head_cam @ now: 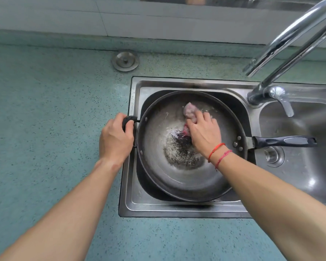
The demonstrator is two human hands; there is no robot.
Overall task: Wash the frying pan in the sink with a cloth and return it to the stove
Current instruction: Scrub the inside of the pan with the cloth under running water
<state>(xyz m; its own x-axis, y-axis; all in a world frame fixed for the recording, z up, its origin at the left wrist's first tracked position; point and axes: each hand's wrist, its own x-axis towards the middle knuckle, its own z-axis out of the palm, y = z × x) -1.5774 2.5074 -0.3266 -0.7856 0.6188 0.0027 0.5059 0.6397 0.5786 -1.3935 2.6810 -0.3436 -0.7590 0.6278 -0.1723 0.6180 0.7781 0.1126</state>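
Observation:
A large dark frying pan [158,166] lies in the left basin of the steel sink [132,202], its long black handle [284,141] pointing right over the other basin. My left hand [116,138] grips the small black side handle on the pan's left rim. My right hand [202,132] holds a wet pinkish cloth [190,110] and presses it against the pan's inner surface, above a dark patch of burnt residue [183,153] in the middle. Part of the cloth is hidden under my fingers.
A chrome tap [290,53] arches from the sink's back rim toward the upper right. The right basin has a drain [272,155]. A round metal strainer lid [125,61] lies on the teal speckled counter [45,110] behind the sink. A tiled wall runs behind.

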